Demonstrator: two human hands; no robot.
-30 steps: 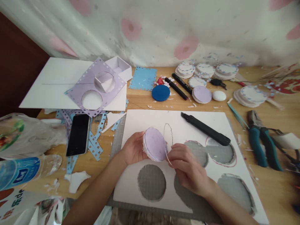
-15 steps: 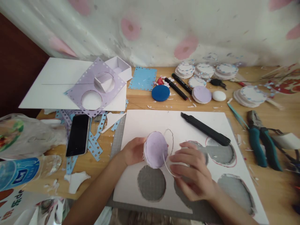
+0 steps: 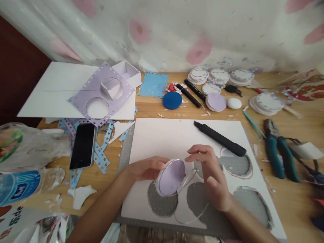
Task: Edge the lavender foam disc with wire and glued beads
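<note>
My left hand is closed around the edge of a round disc with a lilac face and a pale, layered rim. The disc is tilted above a round hole in the white board. A thin, pale strand trails from the disc's right side and loops over the board; whether it is thread or wire I cannot tell. My right hand is just right of the disc, fingers apart and bent, with nothing visible in them. Beyond it, a black utility knife lies on the board.
Pliers and blue tweezers lie at the right. Behind the board are a blue disc, black markers and several layered white discs. To the left lie a phone and a plastic bottle.
My left hand has tilted the disc and lowered it slightly. My right hand has risen and spread its fingers; the strand, earlier curving up to it, now droops onto the board.
</note>
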